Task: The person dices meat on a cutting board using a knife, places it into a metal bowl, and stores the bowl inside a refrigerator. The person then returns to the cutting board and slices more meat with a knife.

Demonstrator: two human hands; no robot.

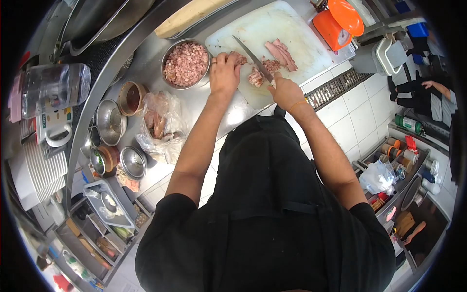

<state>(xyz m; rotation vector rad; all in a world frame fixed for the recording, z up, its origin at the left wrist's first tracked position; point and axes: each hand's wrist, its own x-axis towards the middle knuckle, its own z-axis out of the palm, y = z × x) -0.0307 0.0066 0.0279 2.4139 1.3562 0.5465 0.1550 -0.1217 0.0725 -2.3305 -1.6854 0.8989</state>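
Note:
My right hand (pixel 287 92) is wrapped round the handle of a kitchen knife (pixel 251 56). Its long blade points away and to the left over the white cutting board (pixel 248 24). My left hand (pixel 224 73) is at the board's left edge, fingers curled against a small heap of cut meat (pixel 238 58); how firmly they hold it is hidden. Close by on the left, a metal bowl (pixel 164 73) is full of diced pink meat (pixel 187 63). Right of the blade lie meat strips (pixel 281 53) and chopped bits, with another small piece (pixel 255 77) near the knife.
An orange scale (pixel 331 29) stands beyond the board's right side. On the metal counter to the left are a plastic bag of meat (pixel 163 121), a strainer-like metal bowl (pixel 111 121) and a pot of dark liquid (pixel 131 99). Another person (pixel 438 97) is at far right.

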